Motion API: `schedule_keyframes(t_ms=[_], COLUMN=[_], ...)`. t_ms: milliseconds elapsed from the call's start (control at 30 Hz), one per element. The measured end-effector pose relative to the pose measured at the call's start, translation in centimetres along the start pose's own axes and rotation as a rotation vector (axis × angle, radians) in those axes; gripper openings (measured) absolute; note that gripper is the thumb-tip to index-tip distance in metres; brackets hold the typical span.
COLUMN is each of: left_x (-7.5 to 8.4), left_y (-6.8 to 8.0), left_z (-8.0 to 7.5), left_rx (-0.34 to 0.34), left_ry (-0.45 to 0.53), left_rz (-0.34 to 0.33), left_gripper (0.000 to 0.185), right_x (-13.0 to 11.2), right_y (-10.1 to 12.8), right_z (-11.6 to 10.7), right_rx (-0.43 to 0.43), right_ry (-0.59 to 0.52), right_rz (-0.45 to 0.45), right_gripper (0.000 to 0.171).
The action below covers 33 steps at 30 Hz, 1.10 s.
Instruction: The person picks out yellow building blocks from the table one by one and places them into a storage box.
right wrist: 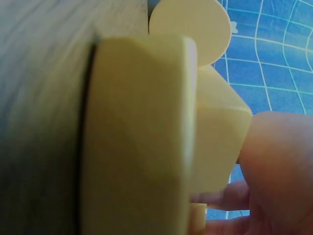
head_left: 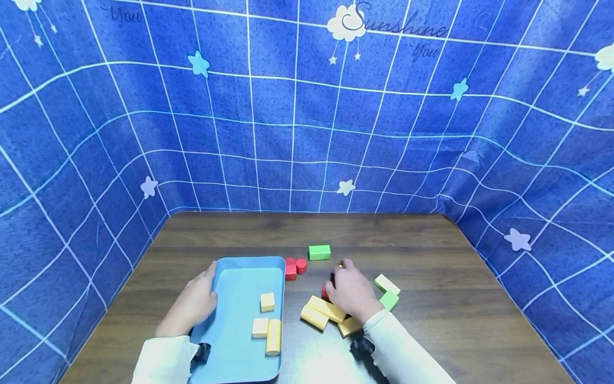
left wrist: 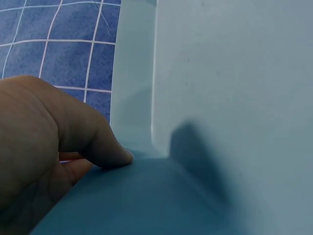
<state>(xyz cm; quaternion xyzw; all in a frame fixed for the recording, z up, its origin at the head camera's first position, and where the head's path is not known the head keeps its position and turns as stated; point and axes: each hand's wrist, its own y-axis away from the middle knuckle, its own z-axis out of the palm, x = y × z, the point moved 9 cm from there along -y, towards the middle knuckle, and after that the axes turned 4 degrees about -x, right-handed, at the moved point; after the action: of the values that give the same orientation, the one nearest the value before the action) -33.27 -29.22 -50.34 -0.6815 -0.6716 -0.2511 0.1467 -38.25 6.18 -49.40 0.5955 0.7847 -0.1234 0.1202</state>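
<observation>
A light blue tray [head_left: 230,320] lies on the left of the table. My left hand [head_left: 192,301] grips its left wall, the thumb [left wrist: 115,152] inside the rim and the other fingers outside. My right hand [head_left: 352,290] reaches down over a group of wooden blocks. Beside its fingers are a red block [head_left: 324,291] and a bit of a yellow block [head_left: 341,264]; I cannot tell whether the fingers pinch one. Near the palm lie a yellow rectangular block [head_left: 326,308], a yellow cylinder [head_left: 314,318] and another yellow block [head_left: 349,326].
Inside the tray are two cream cubes [head_left: 267,302] and a yellow cylinder [head_left: 273,337]. Red blocks [head_left: 290,270] stand against its right wall, a green block [head_left: 319,253] beyond them. Right of my right hand lie a pale block [head_left: 386,284] and a green one [head_left: 389,300]. A blue cloth [head_left: 307,144] surrounds the table.
</observation>
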Motion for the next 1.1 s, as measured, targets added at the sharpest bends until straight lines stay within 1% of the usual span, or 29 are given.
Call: schedule_keyframes(t_ms=[167, 400, 467, 600, 833, 1100], left_x=[0.1, 0.1, 0.1, 0.1, 0.0, 0.1], left_y=[0.0, 0.1, 0.1, 0.2, 0.2, 0.2], left_z=[-0.1, 0.0, 0.0, 0.0, 0.0, -0.1], left_rx=[0.006, 0.001, 0.002, 0.003, -0.007, -0.007], left_ry=[-0.007, -0.002, -0.001, 0.004, 0.013, 0.004], left_rz=[0.001, -0.006, -0.002, 0.000, -0.011, -0.006], left_gripper=[0.072, 0.072, 0.072, 0.072, 0.072, 0.073], right_x=[-0.3, -1.0, -1.3, -1.6, -2.1, -2.8], right_y=[0.1, 0.3, 0.4, 0.5, 0.7, 1.0], right_z=[-0.5, -1.4, -1.6, -1.8, -2.1, -2.5], right_rx=[0.038, 0.146, 0.165, 0.179, 0.189, 0.235], right_ry=[0.003, 0.022, 0.030, 0.036, 0.035, 0.031], right_rz=[-0.027, -0.106, -0.119, -0.133, -0.155, -0.199], right_gripper=[0.039, 0.045, 0.044, 0.042, 0.048, 0.050])
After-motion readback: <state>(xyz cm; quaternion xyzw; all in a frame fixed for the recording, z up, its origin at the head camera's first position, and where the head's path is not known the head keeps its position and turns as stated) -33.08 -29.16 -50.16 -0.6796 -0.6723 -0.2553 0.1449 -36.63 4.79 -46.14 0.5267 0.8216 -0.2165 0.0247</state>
